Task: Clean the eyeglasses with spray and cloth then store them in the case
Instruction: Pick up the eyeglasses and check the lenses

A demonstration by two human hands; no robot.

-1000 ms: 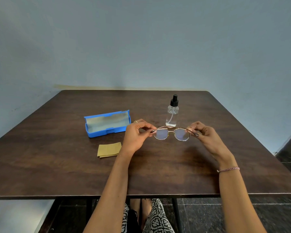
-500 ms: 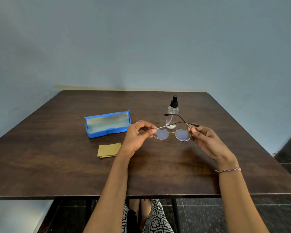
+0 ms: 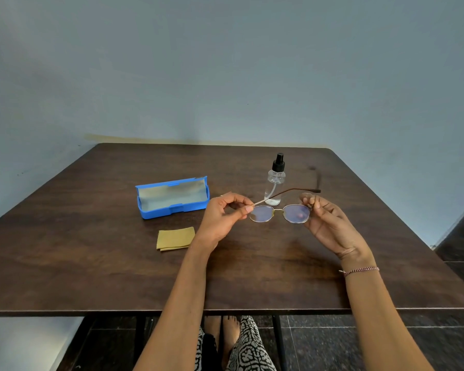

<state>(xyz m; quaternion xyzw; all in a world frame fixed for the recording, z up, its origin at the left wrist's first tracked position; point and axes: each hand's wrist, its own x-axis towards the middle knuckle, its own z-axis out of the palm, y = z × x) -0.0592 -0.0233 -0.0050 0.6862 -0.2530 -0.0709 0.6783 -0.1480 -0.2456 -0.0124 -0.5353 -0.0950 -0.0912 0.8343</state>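
Here the glasses (image 3: 279,213) are held above the surface (image 3: 91,263), just in front of the spray bottle (image 3: 275,183). The left grip (image 3: 223,218) pinches the frame's left end between thumb and forefinger; the right grip (image 3: 330,226) pinches its right end. One temple lies across behind the lenses. The open case (image 3: 172,196) and the folded cloth (image 3: 175,238) lie to the left.

Desk (image 3: 91,263): dark brown wood grain, its near edge running across in front of me.
Wall (image 3: 225,62): plain pale blue-grey, behind the desk's far edge.
Floor (image 3: 386,341): dark tiles with thin pale joints, below and right of the desk.
Desk leg (image 3: 277,341): thin, dark, under the near edge.
Bracelet (image 3: 359,270): thin braided band round my right wrist.
Trousers (image 3: 249,352): black-and-white pattern, under the desk.
Feet (image 3: 225,330): mine, bare, on the tiles.
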